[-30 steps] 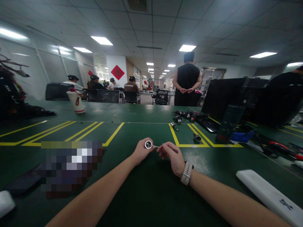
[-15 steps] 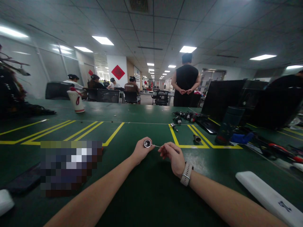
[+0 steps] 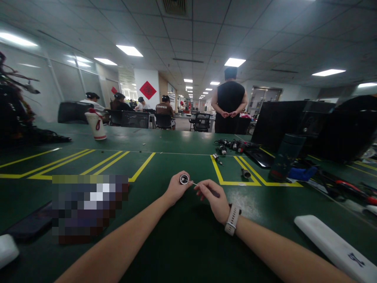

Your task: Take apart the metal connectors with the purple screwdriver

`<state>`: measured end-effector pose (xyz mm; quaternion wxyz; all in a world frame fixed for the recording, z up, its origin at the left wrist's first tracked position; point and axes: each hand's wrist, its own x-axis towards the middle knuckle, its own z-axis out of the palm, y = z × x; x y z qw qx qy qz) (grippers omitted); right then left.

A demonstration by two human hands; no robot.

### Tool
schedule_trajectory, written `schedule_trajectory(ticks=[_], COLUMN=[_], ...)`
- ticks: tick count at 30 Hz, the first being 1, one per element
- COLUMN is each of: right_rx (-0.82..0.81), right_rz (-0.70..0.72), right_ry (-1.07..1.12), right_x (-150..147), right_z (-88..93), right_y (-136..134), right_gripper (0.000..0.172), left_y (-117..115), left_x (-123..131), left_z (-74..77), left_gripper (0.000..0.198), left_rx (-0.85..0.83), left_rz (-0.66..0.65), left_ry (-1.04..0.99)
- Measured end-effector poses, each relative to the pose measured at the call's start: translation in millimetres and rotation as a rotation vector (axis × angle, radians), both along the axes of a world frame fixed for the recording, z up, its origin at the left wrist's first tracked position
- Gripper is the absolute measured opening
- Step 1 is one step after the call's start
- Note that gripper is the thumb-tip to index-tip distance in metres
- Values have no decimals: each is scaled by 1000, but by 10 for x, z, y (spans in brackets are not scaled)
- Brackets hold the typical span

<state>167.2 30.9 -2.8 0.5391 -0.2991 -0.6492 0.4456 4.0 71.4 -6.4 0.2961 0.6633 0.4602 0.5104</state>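
Observation:
Closed around a round metal connector shell (image 3: 184,179), my left hand (image 3: 174,190) tilts its open end up toward me; dark and pale parts show inside. My right hand (image 3: 215,198) grips a screwdriver (image 3: 193,183) by its dark handle, mostly covered by the fingers. Its thin metal shaft points left, and the tip meets the shell's rim; whether it sits on a screw is too small to tell. A similar metal shell (image 3: 245,173) lies right of my hands, inside yellow tape lines. Farther back rests a small metal connector piece (image 3: 217,158) with a thin pin.
Cabled connectors (image 3: 232,145) lie in a heap at the back right, near a dark bottle (image 3: 287,157). At right is a white power-bank-like block (image 3: 332,243). On the left are a blurred-out item (image 3: 91,208), a phone (image 3: 29,224) and a paper cup (image 3: 96,125). A person (image 3: 230,100) stands beyond the table.
The right hand and screwdriver have shifted slightly left, toward the shell. The view has moved a little; the left hand keeps its hold.

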Motion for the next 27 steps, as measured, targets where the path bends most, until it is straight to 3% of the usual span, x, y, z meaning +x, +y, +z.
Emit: schedule_trajectory(ticks=[7, 27], right_rx=[131, 309], right_rz=[-27, -23], right_ry=[-152, -237], right_x=[-2, -14], right_z=[48, 32], right_y=[-56, -39], right_gripper=[14, 11], left_y=[37, 10], left_x=[-10, -5], left_z=[-31, 21], left_gripper=[13, 11], left_rx=[20, 33], left_rz=[-6, 56], left_ry=[-3, -58])
